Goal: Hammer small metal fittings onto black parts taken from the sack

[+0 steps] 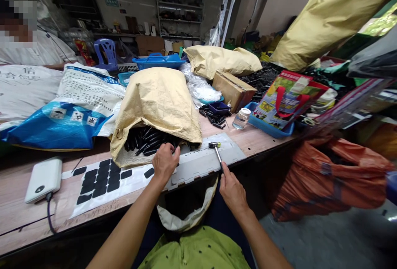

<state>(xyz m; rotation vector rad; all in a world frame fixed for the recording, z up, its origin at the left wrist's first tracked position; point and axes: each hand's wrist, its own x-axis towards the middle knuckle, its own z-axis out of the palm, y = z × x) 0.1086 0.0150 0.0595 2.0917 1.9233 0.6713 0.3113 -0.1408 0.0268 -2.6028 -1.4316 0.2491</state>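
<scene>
My left hand point(166, 163) is at the mouth of a tan paper sack point(161, 95), its fingers curled together. Whatever they pinch is hidden. Slim black pen-like pieces point(145, 140) spill toward the sack's opening, right beside the fingers. My right hand point(232, 190) grips the dark handle end of a small hammer point(218, 155). The hammer's black and yellow-green head rests on or hovers just over a grey flat board point(201, 163) at the table edge; I cannot tell which. Left of the board lies a white sheet point(132, 184) with several black rounded squares point(101, 178).
A white power bank point(43, 180) with a cable lies at left. At right are a clear jar point(241, 119), a blue basket point(282, 132) and a cardboard box point(234, 89). An open bag point(186, 221) hangs below the edge; an orange sack point(328, 182) stands right. Another person sits far left.
</scene>
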